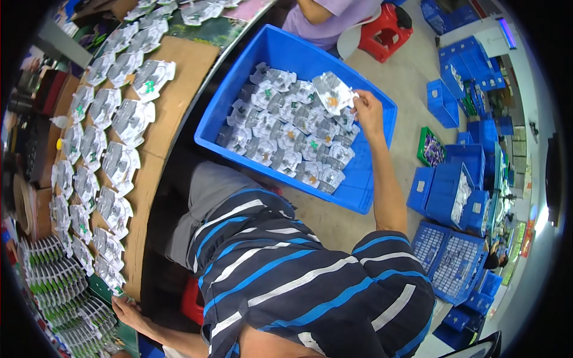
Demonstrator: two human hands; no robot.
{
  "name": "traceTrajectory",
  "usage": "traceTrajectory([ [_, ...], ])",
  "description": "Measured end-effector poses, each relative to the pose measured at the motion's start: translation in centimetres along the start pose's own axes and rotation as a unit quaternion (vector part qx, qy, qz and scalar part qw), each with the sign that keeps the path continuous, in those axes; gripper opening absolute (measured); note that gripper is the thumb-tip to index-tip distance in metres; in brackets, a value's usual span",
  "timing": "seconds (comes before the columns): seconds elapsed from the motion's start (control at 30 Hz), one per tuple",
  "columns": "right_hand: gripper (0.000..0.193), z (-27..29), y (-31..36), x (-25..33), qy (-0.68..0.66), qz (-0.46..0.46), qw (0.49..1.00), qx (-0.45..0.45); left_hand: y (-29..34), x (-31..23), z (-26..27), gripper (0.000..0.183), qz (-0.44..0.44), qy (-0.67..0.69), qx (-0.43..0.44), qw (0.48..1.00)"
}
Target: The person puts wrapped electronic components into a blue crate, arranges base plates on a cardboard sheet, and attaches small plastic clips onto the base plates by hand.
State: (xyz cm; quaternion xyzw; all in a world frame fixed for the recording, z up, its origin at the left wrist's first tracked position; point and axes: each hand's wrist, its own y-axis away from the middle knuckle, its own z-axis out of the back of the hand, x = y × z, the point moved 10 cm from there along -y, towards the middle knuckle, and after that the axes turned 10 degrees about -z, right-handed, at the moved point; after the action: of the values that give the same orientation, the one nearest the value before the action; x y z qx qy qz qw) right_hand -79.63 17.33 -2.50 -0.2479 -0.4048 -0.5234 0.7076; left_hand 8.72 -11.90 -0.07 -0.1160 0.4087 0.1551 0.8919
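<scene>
My right hand (368, 112) pinches a white and grey plastic part (332, 94) by its edge, with a small orange piece on it. It hangs over the far right of a large blue bin (286, 169). Inside the bin lie rows of similar plastic parts (264, 122), some with green or orange pieces. My left hand (128, 310) is low at the table's near edge, fingers bunched beside the nearest plastic part (109, 274) of the table rows. Whatever those fingers grip is too small to make out.
Brown cardboard (179, 71) lies under the table rows. Stacked white and green parts (62, 286) stand at the lower left. Beyond the bin sits a person in a light purple shirt (301, 30), near a red stool (387, 33). Blue crates (446, 262) line the right.
</scene>
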Motion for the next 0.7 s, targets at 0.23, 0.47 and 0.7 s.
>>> traceTrajectory([
  [0.23,0.03,2.5,3.0,-12.5,0.061,-0.129,0.989,-0.048,-1.4,1.0,-1.6,0.031,0.053,0.005,0.065,0.996],
  [0.47,0.048,-2.9,9.6,-20.8,-0.232,-0.368,0.9,-0.022,-0.7,0.9,-2.8,0.026,0.046,0.05,0.088,0.994],
  [0.7,0.046,-7.6,8.6,-25.7,-0.409,-0.444,0.796,-0.044,-0.8,3.3,0.6,0.024,0.06,0.121,0.034,0.99],
])
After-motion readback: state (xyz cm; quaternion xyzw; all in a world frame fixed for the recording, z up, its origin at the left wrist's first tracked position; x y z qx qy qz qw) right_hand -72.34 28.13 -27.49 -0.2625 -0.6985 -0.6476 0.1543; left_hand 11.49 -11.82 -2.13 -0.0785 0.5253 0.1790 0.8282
